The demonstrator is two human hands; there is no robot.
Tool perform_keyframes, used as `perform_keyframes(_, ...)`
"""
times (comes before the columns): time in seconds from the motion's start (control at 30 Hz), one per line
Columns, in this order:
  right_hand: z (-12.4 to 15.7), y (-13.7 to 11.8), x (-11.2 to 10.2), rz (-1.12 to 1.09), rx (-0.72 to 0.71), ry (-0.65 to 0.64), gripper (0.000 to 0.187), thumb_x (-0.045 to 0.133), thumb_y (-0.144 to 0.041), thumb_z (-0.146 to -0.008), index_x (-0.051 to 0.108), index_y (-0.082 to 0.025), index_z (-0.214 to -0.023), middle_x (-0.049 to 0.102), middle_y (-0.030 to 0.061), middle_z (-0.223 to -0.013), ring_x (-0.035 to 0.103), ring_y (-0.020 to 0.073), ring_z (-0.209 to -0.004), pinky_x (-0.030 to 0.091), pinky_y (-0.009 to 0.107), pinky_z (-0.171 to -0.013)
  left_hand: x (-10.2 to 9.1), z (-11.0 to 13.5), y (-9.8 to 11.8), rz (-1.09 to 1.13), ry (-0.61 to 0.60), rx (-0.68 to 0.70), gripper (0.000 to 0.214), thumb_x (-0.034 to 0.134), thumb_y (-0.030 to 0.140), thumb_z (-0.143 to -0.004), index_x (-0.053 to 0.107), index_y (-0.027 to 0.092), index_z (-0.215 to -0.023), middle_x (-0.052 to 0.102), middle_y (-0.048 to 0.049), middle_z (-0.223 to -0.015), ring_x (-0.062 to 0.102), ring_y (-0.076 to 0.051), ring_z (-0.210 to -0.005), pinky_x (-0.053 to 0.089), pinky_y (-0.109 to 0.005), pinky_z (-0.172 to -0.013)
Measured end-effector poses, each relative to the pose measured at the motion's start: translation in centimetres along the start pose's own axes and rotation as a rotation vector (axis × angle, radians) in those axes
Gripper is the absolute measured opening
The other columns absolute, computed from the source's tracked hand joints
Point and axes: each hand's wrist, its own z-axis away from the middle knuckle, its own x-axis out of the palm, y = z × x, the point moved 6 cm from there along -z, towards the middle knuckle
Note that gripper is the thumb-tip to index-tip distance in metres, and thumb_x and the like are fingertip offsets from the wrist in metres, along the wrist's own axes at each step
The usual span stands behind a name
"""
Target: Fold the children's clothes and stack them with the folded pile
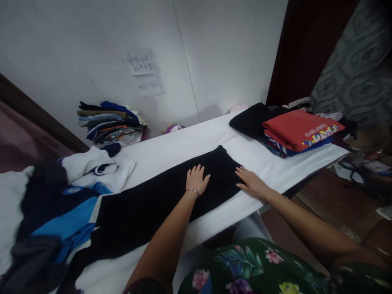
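Observation:
A long black garment (147,212), which looks like trousers laid lengthwise, stretches across a white-covered table (183,148). My left hand (197,179), with a bracelet at the wrist, rests flat on its upper part with fingers spread. At the garment's right end lies my right hand (251,183), palm down and fingers stretched out, its fingertips on the black cloth's edge. The garment's lower left end runs among other clothes, so where it ends is hard to make out.
Loose white, navy and blue clothes (70,214) are heaped on the left. A folded red garment (301,128) tops a pile at the right, beside folded black cloth (251,120). Another clothes stack (112,122) stands by the wall, below handwritten paper notes (143,63).

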Motion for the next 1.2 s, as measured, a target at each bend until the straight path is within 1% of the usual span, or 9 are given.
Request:
perform_keyframes(0.13, -0.8, -0.1, -1.2, 0.025, 0.022, -0.012, 0.06, 0.038, -0.053, -0.089, 0.043, -0.017, -0.137, 0.036, 0.0122, -0.145, 0.026, 0.0295, -0.137, 0.028, 0.051, -0.108, 0.0, 0.1, 0.1, 0.009, 0.003, -0.004, 0.056, 0.03, 0.05, -0.091, 0.046, 0.017, -0.135, 0.041, -0.0083, -0.144, 0.033, -0.026, -0.133, 0.021, -0.045, -0.111)
perform_keyframes(0.3, -4.5, -4.0, -3.9, 0.041, -0.041, 0.139, 0.061, 0.032, -0.054, -0.091, 0.04, -0.017, -0.139, 0.028, 0.0115, -0.15, 0.017, 0.0267, -0.14, 0.022, 0.048, -0.111, -0.1, 0.2, 0.0, 0.004, 0.001, -0.018, 0.056, 0.03, 0.049, -0.091, 0.046, 0.018, -0.134, 0.041, -0.008, -0.144, 0.033, -0.026, -0.133, 0.02, -0.045, -0.111)
perform_keyframes(0.4, -7.1, -6.2, -2.3, 0.071, -0.089, 0.115, 0.063, 0.032, -0.054, -0.091, 0.037, -0.016, -0.141, 0.022, 0.012, -0.152, 0.013, 0.0267, -0.141, 0.02, 0.048, -0.111, -0.1, 0.4, 0.0, 0.004, 0.004, -0.013, 0.055, 0.031, 0.048, -0.091, 0.045, 0.018, -0.135, 0.041, -0.0076, -0.144, 0.033, -0.025, -0.132, 0.02, -0.045, -0.111)
perform_keyframes(0.53, -8.9, -6.7, 1.9, 0.067, -0.068, -0.115, 0.061, 0.029, -0.056, -0.091, 0.041, -0.019, -0.139, 0.029, 0.0117, -0.149, 0.02, 0.028, -0.139, 0.018, 0.052, -0.109, 0.0, 0.3, -0.1, 0.027, -0.008, -0.015, 0.055, 0.033, 0.047, -0.091, 0.044, 0.017, -0.136, 0.04, -0.0071, -0.145, 0.032, -0.025, -0.133, 0.019, -0.045, -0.112)
perform_keyframes(0.67, -9.2, -5.2, 2.3, -0.069, -0.063, -0.14, 0.06, 0.035, -0.057, -0.088, 0.05, -0.02, -0.133, 0.036, 0.0106, -0.146, 0.026, 0.027, -0.137, 0.022, 0.049, -0.11, -0.4, 0.3, -0.4, 0.107, -0.062, -0.049, 0.055, 0.034, 0.046, -0.091, 0.042, 0.016, -0.136, 0.037, -0.0071, -0.147, 0.029, -0.024, -0.136, 0.017, -0.043, -0.113)
perform_keyframes(0.83, -8.8, 0.9, -1.7, -0.249, 0.157, 0.156, 0.047, 0.048, -0.045, -0.081, 0.061, -0.019, -0.118, 0.053, 0.011, -0.132, 0.044, 0.0272, -0.126, 0.032, 0.044, -0.107, -1.6, 3.1, -1.6, 0.195, -0.112, -0.101, 0.057, 0.04, 0.049, -0.089, 0.037, 0.021, -0.139, 0.032, -0.0066, -0.149, 0.022, -0.023, -0.139, 0.015, -0.05, -0.113)
perform_keyframes(1.0, -9.0, 7.7, -1.0, -0.687, 0.612, -0.006, 0.059, 0.059, -0.043, -0.073, 0.056, -0.015, -0.124, 0.065, 0.0181, -0.112, 0.06, 0.0307, -0.106, 0.046, 0.042, -0.09, -2.8, 7.9, -3.5, 0.254, -0.129, -0.149, 0.058, 0.049, 0.048, -0.085, 0.04, 0.024, -0.136, 0.033, -0.0073, -0.148, 0.023, -0.024, -0.139, 0.015, -0.054, -0.112)
perform_keyframes(1.1, -9.4, 8.6, -0.4, -0.893, 0.691, -0.07, 0.043, 0.07, -0.041, -0.066, 0.067, -0.022, -0.104, 0.067, 0.0213, -0.106, 0.065, 0.0313, -0.096, 0.048, 0.042, -0.081, -4.0, 10.9, -5.4, 0.271, -0.062, -0.26, 0.052, 0.051, 0.044, -0.085, 0.045, 0.023, -0.132, 0.037, -0.0079, -0.146, 0.025, -0.024, -0.138, 0.018, -0.053, -0.111)
perform_keyframes(1.2, -9.3, 7.0, 0.1, -1.092, 0.728, -0.229, 0.027, 0.077, -0.039, -0.061, 0.072, -0.024, -0.082, 0.067, 0.0249, -0.1, 0.069, 0.0302, -0.083, 0.049, 0.042, -0.076, -5.2, 13.8, -7.4, 0.25, 0.008, -0.36, 0.047, 0.052, 0.039, -0.085, 0.049, 0.023, -0.129, 0.039, -0.008, -0.145, 0.026, -0.023, -0.137, 0.017, -0.052, -0.112)
